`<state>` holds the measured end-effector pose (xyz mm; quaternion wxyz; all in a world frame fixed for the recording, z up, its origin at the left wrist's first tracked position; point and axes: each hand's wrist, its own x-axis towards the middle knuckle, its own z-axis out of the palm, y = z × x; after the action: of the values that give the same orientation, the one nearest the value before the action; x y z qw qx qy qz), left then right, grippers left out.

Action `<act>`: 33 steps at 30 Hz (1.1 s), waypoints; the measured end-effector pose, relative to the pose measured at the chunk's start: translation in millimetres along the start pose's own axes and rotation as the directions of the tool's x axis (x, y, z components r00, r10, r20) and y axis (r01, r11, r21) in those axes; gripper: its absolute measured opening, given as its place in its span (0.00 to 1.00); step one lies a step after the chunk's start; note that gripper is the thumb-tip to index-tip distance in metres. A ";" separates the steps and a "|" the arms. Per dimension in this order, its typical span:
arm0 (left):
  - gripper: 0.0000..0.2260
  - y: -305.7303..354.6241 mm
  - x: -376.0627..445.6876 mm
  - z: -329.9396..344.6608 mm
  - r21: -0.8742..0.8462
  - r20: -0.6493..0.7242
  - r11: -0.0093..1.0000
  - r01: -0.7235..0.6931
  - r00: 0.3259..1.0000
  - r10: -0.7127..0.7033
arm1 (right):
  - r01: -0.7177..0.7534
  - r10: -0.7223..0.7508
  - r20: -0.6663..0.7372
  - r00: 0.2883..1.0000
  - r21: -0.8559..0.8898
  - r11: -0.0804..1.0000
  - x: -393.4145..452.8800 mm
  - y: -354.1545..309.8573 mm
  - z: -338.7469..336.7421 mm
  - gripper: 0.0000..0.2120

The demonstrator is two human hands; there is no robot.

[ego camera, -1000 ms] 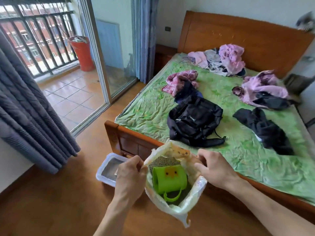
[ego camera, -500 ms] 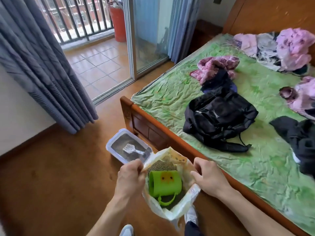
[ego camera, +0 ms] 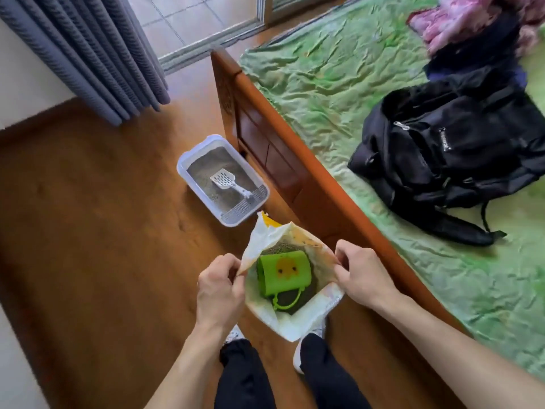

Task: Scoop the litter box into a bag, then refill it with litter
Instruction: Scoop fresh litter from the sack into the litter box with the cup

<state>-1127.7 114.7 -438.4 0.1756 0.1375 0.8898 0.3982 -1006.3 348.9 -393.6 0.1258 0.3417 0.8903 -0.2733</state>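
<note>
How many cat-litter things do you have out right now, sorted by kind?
Litter boxes: 1, the litter box on the floor by the bed.
Scoops: 1, the white slotted scoop lying in the box.
Bags: 1, the litter bag, held open by the left hand and right hand.
Cups: 1, the green cup inside the bag.
Total: 4

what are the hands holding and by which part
Both hold the litter bag by its open rim: the left hand grips the left edge, the right hand the right edge. The green cup lies inside, untouched.
</note>
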 end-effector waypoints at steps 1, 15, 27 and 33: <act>0.11 -16.4 5.7 11.3 0.002 0.030 1.000 0.013 0.999 -0.013 | -0.030 0.031 0.014 0.999 -0.008 1.000 5.8 4.8 16.0 0.11; 0.10 -259.4 120.4 194.5 0.043 0.187 0.966 -0.254 0.952 0.242 | -0.023 0.026 -0.028 0.999 0.089 0.996 170.8 125.0 281.9 0.12; 0.14 -374.5 234.3 312.8 -0.019 0.278 0.919 -0.394 0.881 0.384 | 0.184 -0.182 -0.098 0.978 0.012 0.983 306.8 212.3 417.7 0.12; 0.11 -404.4 242.0 335.0 -0.033 0.228 0.940 -0.341 0.913 0.339 | 0.171 -0.205 -0.127 0.970 -0.238 0.956 319.1 208.2 437.1 0.14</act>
<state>-1246.6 168.1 -1001.7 0.2050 0.3359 0.8273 0.4008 -1083.5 399.3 -966.1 0.0695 0.2586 0.9510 -0.1548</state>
